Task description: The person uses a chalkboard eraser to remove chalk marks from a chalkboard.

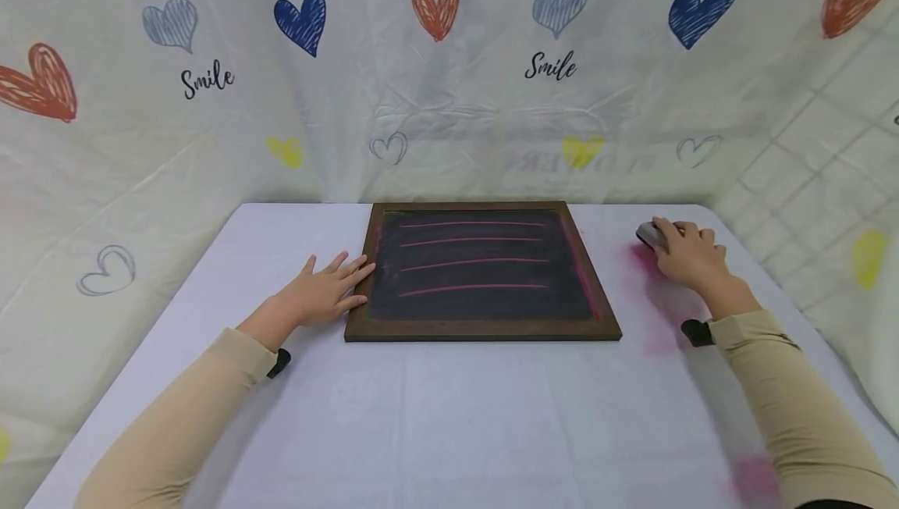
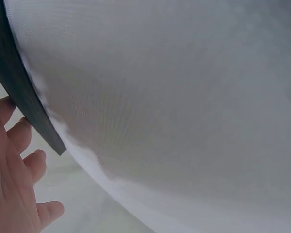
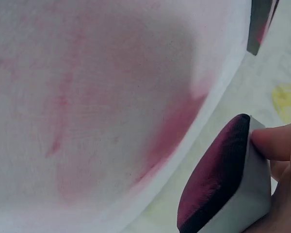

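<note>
A small chalkboard [image 1: 485, 259] with a brown wooden frame lies on the table, several pink chalk lines drawn across its dark face. My left hand [image 1: 319, 290] rests at the board's left side, fingers spread and fingertips touching the frame. In the left wrist view, the fingers of the left hand [image 2: 12, 170] meet the frame's edge [image 2: 24, 82]. Off to the right of the board, my right hand [image 1: 691, 259] grips a chalkboard eraser [image 1: 652, 236]. Pink chalk dust covers the dark felt of the eraser [image 3: 216, 174], which is tilted towards the right wrist camera.
White cloth covers the table [image 1: 449, 415]. Pink chalk smudges [image 1: 653, 263] mark it beneath the right hand, with another pink patch [image 1: 755, 478] near the right forearm. Behind the table hangs a pale curtain [image 1: 485, 87] printed with hearts.
</note>
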The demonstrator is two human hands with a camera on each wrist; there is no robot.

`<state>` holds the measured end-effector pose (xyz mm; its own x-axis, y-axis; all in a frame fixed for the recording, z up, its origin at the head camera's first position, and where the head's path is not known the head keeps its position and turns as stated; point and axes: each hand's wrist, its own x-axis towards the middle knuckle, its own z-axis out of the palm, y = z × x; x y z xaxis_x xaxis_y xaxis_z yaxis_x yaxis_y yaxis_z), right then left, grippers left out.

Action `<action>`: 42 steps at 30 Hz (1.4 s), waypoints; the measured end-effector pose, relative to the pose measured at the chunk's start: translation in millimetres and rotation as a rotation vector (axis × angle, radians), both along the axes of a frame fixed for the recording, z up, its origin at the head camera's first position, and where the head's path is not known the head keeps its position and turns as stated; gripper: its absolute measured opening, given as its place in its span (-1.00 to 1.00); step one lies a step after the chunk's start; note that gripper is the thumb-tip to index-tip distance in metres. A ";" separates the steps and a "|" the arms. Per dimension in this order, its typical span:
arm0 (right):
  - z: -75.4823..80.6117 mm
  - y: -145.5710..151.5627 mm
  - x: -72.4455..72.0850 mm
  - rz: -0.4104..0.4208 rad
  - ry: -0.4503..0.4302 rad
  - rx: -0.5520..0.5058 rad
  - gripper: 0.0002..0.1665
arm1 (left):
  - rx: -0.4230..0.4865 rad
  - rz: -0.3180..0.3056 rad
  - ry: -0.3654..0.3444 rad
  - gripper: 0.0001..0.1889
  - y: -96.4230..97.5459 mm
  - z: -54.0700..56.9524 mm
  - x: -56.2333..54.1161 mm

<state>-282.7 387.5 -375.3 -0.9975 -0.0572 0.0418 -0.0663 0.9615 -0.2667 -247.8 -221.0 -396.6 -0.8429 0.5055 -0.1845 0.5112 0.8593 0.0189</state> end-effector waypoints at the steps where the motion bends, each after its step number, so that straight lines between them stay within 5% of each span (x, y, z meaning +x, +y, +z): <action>1: 0.7 -1.1 0.4 0.002 0.005 -0.002 -0.33 | -0.001 0.001 -0.001 -0.27 -0.1 0.0 0.1; 9: 3.1 -6.8 7.4 0.029 0.046 -0.006 -0.38 | -0.001 0.005 0.000 -0.27 -0.7 0.3 1.1; 22: 12.6 -41.0 20.4 0.212 0.121 -0.019 -0.39 | -0.011 0.006 -0.002 -0.27 0.2 -1.2 1.9; 31: 18.5 -74.3 27.6 0.377 0.165 -0.008 -0.40 | 0.009 0.022 -0.004 -0.27 -0.7 2.6 1.2; 42: -0.9 -93.6 44.7 0.637 0.165 0.017 -0.33 | 0.008 0.014 -0.009 -0.27 2.1 -1.4 0.5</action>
<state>-238.0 293.9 -376.3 -0.7491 -0.6361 0.1848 -0.6623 0.7249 -0.1897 -247.3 -218.9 -398.0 -0.8483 0.4949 -0.1881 0.4987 0.8663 0.0304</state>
